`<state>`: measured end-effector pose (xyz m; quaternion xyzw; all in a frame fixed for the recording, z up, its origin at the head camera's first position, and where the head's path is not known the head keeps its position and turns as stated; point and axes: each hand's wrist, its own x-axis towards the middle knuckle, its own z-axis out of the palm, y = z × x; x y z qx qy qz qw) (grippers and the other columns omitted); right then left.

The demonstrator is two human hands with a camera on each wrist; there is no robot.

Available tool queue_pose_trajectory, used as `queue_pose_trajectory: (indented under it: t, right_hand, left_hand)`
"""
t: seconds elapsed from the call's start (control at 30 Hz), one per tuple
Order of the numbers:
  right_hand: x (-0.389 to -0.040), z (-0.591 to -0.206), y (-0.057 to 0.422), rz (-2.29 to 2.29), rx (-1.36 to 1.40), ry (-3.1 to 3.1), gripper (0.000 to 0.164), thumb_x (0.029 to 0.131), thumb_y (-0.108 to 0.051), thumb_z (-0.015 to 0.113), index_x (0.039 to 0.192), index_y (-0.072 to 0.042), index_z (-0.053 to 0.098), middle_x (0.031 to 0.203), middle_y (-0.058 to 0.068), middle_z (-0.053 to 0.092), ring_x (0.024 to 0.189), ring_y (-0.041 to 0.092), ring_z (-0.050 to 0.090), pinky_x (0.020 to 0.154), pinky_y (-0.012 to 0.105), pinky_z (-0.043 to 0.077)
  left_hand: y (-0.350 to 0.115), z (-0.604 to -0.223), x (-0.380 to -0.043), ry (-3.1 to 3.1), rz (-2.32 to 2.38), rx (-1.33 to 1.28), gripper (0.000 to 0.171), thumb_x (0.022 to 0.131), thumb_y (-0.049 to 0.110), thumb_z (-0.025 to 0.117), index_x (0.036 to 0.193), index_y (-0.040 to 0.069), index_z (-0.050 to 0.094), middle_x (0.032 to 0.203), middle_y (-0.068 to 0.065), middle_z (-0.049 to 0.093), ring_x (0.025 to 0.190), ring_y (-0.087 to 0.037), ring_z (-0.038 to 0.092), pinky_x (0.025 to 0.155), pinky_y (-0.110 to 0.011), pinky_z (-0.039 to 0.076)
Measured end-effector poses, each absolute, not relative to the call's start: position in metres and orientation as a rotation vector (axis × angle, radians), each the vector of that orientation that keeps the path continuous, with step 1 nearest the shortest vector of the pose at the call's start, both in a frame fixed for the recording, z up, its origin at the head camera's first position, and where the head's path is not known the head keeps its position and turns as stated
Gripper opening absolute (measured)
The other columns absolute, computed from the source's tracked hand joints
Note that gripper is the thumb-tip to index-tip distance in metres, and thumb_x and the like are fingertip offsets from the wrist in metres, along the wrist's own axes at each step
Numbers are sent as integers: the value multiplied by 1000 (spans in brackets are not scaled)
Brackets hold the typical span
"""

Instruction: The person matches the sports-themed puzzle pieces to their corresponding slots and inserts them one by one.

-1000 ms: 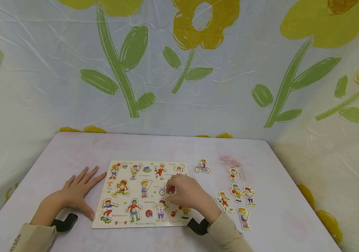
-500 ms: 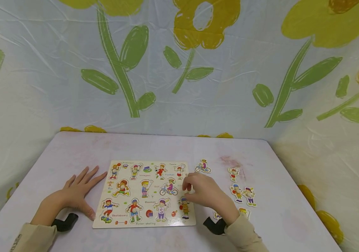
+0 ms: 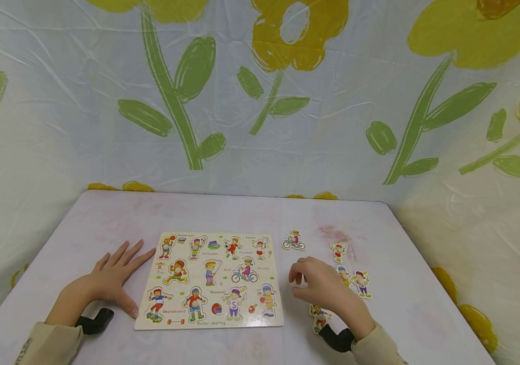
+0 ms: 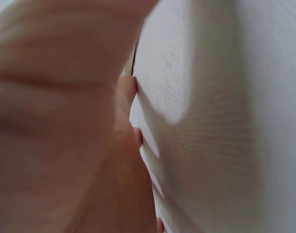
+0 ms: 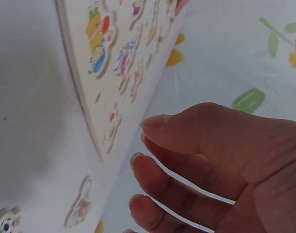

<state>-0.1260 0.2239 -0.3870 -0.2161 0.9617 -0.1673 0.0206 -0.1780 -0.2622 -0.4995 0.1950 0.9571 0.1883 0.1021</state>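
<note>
Resting on the pale table (image 3: 237,212) with fingers spread, the left hand (image 3: 107,281) has its forefinger and thumb at the left edge of a cream puzzle board (image 3: 196,277). Well apart, the right hand (image 3: 317,281) hovers just beyond the board's right edge, fingers loosely bent and empty. The board lies flat between the hands. Near its far right corner lies a bicycle piece (image 3: 294,241); farther right, a tennis piece (image 3: 338,252) and a baseball piece (image 3: 361,284).

Toward the near edge of the table (image 3: 223,215), the board (image 3: 195,276) is cream with multicoloured figures (image 3: 234,306). Off its far right corner, a bicycle piece (image 3: 294,240) shows blue and purple. The table is white, blotched pink; past its far edge, white cloth (image 3: 324,111) bears yellow flowers (image 3: 328,30) and green leaves (image 3: 195,68).
</note>
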Motion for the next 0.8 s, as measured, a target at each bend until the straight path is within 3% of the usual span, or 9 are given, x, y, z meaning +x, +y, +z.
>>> queue_pose_trajectory:
  t: [0.8]
  right_hand:
    - [-93, -417, 277, -595, -630, 2853, 21, 72, -6, 74, 71, -22, 61, 67, -14, 51, 62, 0, 44, 52, 23, 40]
  left_hand:
    - [-260, -496, -177, 2838, 559, 584, 144, 33, 82, 80, 157, 42, 19, 166, -12, 5, 148, -44, -7, 104, -80, -3]
